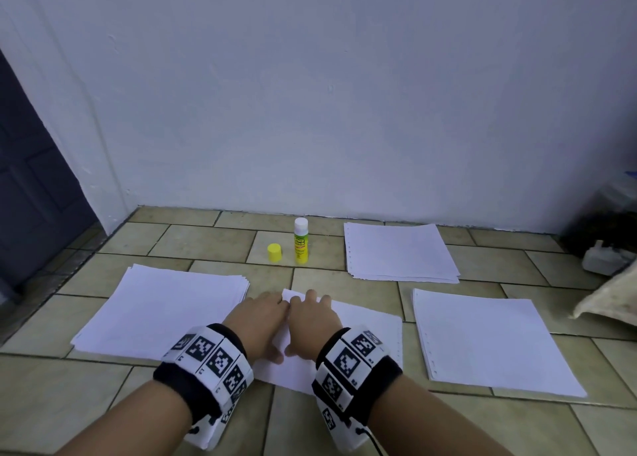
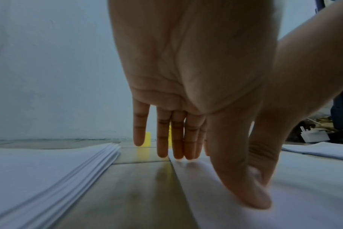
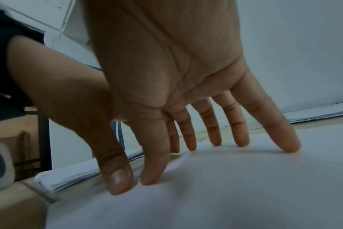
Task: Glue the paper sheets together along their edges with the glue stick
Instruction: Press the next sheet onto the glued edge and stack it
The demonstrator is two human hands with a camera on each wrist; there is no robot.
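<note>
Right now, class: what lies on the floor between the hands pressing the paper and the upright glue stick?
In the head view, only bare floor tile separates the left hand and right hand from the glue stick; its yellow cap stands just left.

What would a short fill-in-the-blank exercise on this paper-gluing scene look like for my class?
1. Both hands, the left hand and the right hand, press flat on the ____ sheet.
2. The glue stick stands ____ on the tiled floor.
3. Its yellow cap sits to the stick's ____.
4. Neither hand holds the ____.

Missing words: middle; upright; left; glue stick
</note>
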